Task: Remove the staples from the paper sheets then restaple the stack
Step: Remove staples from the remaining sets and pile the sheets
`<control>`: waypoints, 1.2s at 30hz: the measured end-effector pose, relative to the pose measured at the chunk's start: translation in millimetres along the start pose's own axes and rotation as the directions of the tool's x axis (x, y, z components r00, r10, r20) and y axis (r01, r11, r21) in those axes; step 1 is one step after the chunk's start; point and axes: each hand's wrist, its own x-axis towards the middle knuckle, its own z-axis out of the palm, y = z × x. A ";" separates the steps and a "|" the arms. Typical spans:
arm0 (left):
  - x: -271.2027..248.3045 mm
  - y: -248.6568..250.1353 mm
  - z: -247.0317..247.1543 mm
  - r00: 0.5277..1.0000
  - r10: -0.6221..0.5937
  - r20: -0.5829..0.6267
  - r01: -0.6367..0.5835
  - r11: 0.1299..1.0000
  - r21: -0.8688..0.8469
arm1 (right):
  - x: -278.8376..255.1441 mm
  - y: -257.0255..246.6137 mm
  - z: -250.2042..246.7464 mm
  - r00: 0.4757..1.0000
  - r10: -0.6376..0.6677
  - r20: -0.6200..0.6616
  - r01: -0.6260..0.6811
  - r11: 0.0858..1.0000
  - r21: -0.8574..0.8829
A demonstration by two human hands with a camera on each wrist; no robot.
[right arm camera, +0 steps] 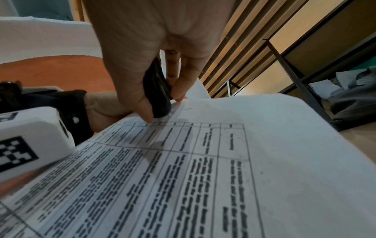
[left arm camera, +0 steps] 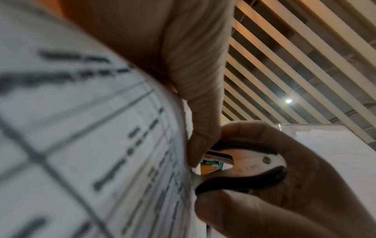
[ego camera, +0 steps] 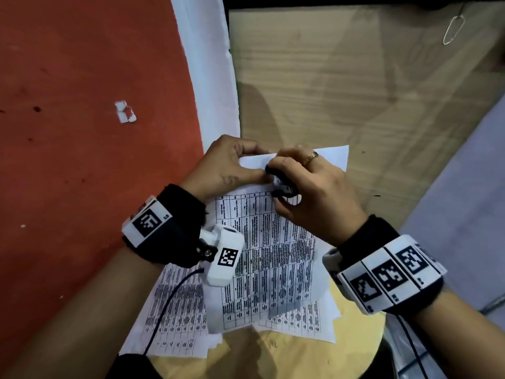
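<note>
Your left hand pinches top edge of paper sheets, bracing them against pull. Your right hand squeezes staple remover, claws at same edge. Staple itself hidden. Sheets overhang round table.

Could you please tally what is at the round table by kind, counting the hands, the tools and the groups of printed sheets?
Hands: 2 (left hand, right hand)
Staple remover: 1
Groups of printed sheets: 2 (held stack, loose sheets)
Total: 5
</note>
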 end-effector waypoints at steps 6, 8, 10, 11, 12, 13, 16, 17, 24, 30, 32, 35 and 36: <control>-1.3 2.1 0.3 1.000 -0.003 -0.022 0.003 1.000 0.012 | 0.7 0.8 -2.6 1.000 -0.024 -0.020 0.024 1.000 0.010; -2.6 4.4 0.3 1.000 -0.005 -0.026 0.005 1.000 0.010 | 0.8 1.6 -3.3 0.999 -0.026 -0.020 0.026 1.000 0.017; -3.7 6.3 0.5 0.999 -0.005 -0.033 0.005 1.000 0.016 | 1.1 1.9 -4.5 0.999 -0.029 -0.023 0.029 0.999 0.020; -4.2 6.7 0.7 0.999 -0.004 -0.037 0.005 1.000 0.023 | 1.4 1.6 -5.3 0.999 -0.032 -0.025 0.032 0.999 0.018; -4.3 6.5 0.8 0.999 -0.004 -0.042 0.005 1.000 0.029 | 1.9 1.4 -5.7 0.999 -0.036 -0.026 0.036 0.999 0.013; -4.4 6.5 1.1 0.999 -0.004 -0.048 0.006 0.999 0.032 | 2.4 1.0 -5.9 0.999 -0.040 -0.026 0.040 0.999 0.008; -3.5 6.3 0.8 0.997 -0.013 -0.079 0.016 0.999 0.039 | 3.0 0.5 -6.0 0.998 -0.055 -0.022 0.055 0.998 -0.001; -2.9 6.6 0.7 0.997 -0.013 -0.078 0.017 0.999 0.049 | 2.8 0.5 -6.4 0.998 -0.061 -0.024 0.061 0.998 -0.002; -5.3 14.3 -2.6 1.000 -0.001 -0.002 0.001 1.000 0.014 | 4.1 0.7 -11.7 0.995 -0.089 -0.037 0.089 0.996 0.004; -6.5 15.6 -5.0 1.000 -0.004 0.013 0.004 0.999 -0.033 | 7.2 1.3 -16.6 0.994 -0.108 -0.020 0.108 0.994 0.021; -7.2 17.7 -6.0 0.999 -0.014 0.039 0.016 0.998 -0.057 | 7.4 1.6 -17.6 0.994 -0.109 -0.023 0.109 0.994 0.016; -8.6 21.4 -6.3 0.998 -0.015 0.060 0.020 0.995 -0.094 | 6.7 1.6 -18.1 0.993 -0.113 -0.019 0.113 0.994 0.009; -9.1 22.4 -6.2 0.998 -0.016 0.064 0.022 0.994 -0.106 | 6.2 1.5 -17.8 0.993 -0.115 -0.017 0.115 0.993 0.003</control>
